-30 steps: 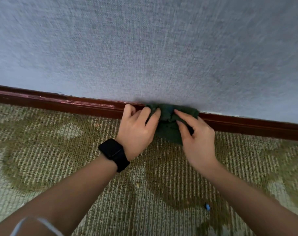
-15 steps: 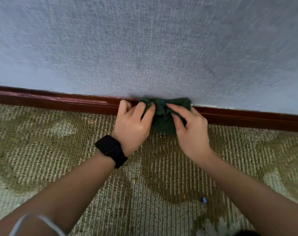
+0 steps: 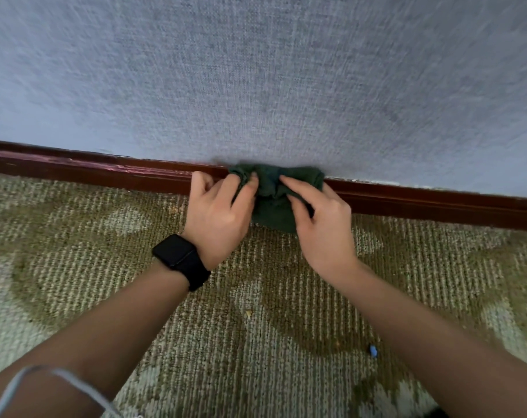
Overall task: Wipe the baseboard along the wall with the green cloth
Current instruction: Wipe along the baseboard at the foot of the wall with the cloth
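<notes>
- At the foot of the wall, the left hand [image 3: 217,215] lies knuckles-up with its fingers curled over the left end of the green cloth [image 3: 274,191]; two fingertips dig into the bunched fabric, and the outermost finger rests on the baseboard [image 3: 105,176] just beside it.
- Right hand [image 3: 322,224]: forefinger stretched across the upper middle of the cloth, remaining fingers bent and tucked into its right side, so that both hands grip the same wad.
- Green cloth: dark green, crumpled, pressed against the baseboard; its top edge reaches the seam where baseboard meets wall, and its lower flap hangs onto the carpet [image 3: 75,267] between the two hands.
- Baseboard: dark reddish-brown, grooved strip running across the whole view, with pale scuffs on the stretch left of the hands.
- Wall [image 3: 256,70]: grey-blue, with a woven texture.
- Black watch [image 3: 181,260]: strapped to the left wrist.
- Carpet: looped pile in beige with olive patterning; a small pale crumb [image 3: 248,313] lies between the forearms and a small blue scrap [image 3: 373,351] beside the right forearm.
- Grey cord [image 3: 30,378]: loops over the left arm at the lower left corner.
</notes>
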Demonstrator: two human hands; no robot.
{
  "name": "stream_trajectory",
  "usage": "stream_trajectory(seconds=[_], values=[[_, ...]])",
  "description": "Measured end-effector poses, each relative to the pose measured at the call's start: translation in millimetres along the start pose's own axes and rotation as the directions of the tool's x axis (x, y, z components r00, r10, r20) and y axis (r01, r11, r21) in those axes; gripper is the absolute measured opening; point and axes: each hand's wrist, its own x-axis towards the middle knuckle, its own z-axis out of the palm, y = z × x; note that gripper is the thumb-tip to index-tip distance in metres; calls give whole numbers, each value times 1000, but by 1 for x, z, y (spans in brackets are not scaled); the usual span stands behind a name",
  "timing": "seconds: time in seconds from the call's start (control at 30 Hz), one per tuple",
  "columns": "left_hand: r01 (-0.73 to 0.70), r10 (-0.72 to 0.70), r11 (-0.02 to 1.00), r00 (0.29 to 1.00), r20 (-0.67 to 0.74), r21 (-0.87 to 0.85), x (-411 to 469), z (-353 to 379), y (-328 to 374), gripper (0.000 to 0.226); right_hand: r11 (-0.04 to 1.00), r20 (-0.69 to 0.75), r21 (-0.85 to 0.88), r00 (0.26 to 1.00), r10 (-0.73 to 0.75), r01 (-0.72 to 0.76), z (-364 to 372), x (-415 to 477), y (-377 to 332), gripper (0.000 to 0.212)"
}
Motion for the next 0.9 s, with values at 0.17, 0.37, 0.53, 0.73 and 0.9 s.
stream_trajectory(seconds=[0.17,0.37,0.53,0.73,0.9], values=[[-27,27,999,1000,3,-30,11,4,15,13,1000,-35,-25,999,4,-5,-15,0,9,31],[-8,7,999,999,31,33,-5,-7,-20,11,1000,55,-6,998,3,-3,16,11,-14,30],[133,-135,990,989,53,40,-13,-11,-24,18,1000,109,28,994,-6,3,30,12,-22,32],[49,-49,999,999,10,-5,3,-1,5,14,1000,28,-29,1000,6,-5,1,2,-2,36],[3,-3,1000,1000,29,5,2,-5,-7,13,999,-15,-27,999,45,-46,16,6,-14,30]])
